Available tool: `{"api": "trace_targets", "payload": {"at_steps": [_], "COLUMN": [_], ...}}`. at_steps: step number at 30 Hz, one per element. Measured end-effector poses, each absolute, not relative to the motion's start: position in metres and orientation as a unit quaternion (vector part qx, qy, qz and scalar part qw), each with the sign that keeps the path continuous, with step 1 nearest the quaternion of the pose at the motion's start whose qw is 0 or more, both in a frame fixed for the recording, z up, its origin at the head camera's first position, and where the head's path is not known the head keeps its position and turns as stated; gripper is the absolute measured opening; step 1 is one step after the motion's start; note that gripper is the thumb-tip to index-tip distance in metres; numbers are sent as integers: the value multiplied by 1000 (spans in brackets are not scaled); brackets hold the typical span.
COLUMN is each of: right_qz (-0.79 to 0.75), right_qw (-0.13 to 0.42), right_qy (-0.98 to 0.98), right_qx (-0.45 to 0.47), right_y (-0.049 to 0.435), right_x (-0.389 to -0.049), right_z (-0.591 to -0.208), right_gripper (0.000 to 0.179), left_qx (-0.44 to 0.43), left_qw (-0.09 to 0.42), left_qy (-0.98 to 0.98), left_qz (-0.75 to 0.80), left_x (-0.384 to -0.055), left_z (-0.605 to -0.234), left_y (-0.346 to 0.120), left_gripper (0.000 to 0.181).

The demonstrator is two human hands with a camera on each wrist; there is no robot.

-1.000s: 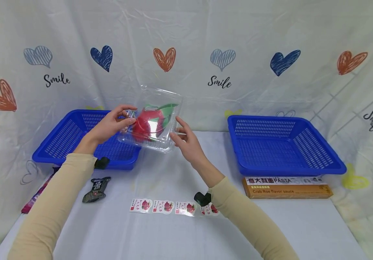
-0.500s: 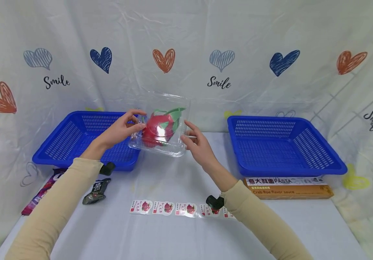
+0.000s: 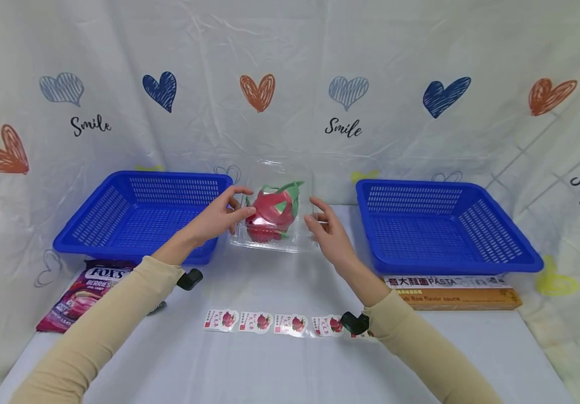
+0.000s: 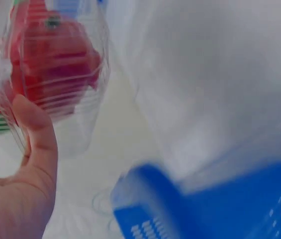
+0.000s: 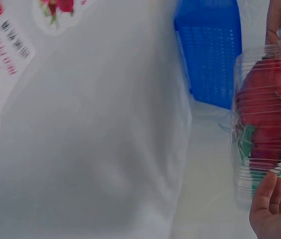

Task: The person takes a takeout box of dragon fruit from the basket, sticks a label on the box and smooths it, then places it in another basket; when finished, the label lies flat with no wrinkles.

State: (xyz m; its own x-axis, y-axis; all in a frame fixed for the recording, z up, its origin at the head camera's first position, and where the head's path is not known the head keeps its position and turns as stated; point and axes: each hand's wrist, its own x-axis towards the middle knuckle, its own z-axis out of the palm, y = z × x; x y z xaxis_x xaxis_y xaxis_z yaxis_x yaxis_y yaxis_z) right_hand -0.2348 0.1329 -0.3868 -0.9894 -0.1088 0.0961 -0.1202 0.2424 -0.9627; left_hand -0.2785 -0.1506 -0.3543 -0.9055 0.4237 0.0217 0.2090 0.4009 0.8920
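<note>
A clear plastic clamshell box with a red and green dragon fruit inside is held up between both hands over the table. My left hand grips its left edge, thumb on the near face. At the opposite edge, my right hand holds the box with thumb and fingers. Ribbed walls of the box show in the left wrist view, with the left thumb against them. In the right wrist view the right fingertips pinch the end of the box.
Blue baskets stand at the left and right. A pasta box lies before the right one. A purple candy bag lies at left, partly behind the sleeve. A strip of dragon fruit stickers lies at the front.
Both hands have carried the box rightward and slightly down, away from over the left basket. The box has turned more upright. The candy bag is more exposed, and the small dark packet mostly covered by the sleeve.
</note>
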Motion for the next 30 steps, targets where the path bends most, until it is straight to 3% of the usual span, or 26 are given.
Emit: {"api": "trace_targets", "payload": {"at_steps": [8, 14, 30], "right_qz": [614, 592, 582], "right_qw": [-36, -73, -94], "right_qy": [-786, -800, -804], "right_qx": [67, 57, 74], "right_y": [150, 153, 167], "right_x": [-233, -216, -212], "right_z": [-402, -391, -412], "right_gripper": [54, 53, 55], "left_qx": [166, 176, 165], "left_qw": [128, 137, 145], "left_qy": [836, 832, 835], "left_qz": [507, 509, 504], "left_x": [-270, -270, -268], "left_z": [-382, -403, -426], "left_y": [-130, -124, -113], "left_gripper": [60, 58, 54]}}
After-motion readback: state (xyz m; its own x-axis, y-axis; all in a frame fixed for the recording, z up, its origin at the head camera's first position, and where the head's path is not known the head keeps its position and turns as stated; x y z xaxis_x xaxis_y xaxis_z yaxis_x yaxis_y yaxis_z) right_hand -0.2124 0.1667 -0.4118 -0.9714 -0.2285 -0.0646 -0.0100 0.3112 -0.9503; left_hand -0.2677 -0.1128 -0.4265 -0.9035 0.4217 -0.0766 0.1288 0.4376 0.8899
